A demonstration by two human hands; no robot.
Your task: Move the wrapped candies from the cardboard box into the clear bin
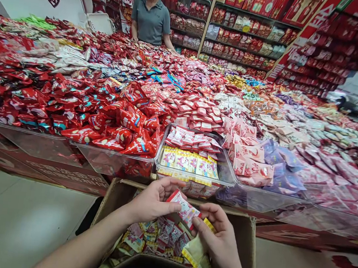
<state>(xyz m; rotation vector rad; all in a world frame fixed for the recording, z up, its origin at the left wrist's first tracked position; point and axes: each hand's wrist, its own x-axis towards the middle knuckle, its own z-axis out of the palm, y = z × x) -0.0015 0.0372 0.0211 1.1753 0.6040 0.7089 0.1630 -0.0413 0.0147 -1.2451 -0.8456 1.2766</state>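
Note:
Above an open cardboard box [253, 244], my left hand [156, 200] pinches one end of a pink and red candy packet [184, 209]. The thumb and fingers of my right hand [216, 236] close on the packet's other end. A yellow-edged packet [197, 251] is also held in my right hand, hanging below the palm. Loose small packets [158, 236] in pink and yellow lie inside the box. Just beyond my hands, a clear plastic bin [193, 177] holds stacked rows of pink packets [194, 140] and yellow packets [188, 162].
Red snack bags [132, 120] fill bins at the left, pink and purple bags [253, 159] those at the right. A person [151, 18] in a grey shirt stands behind the wide display. Shelves [205, 30] line the back. Tiled floor [23, 215] shows at the lower left.

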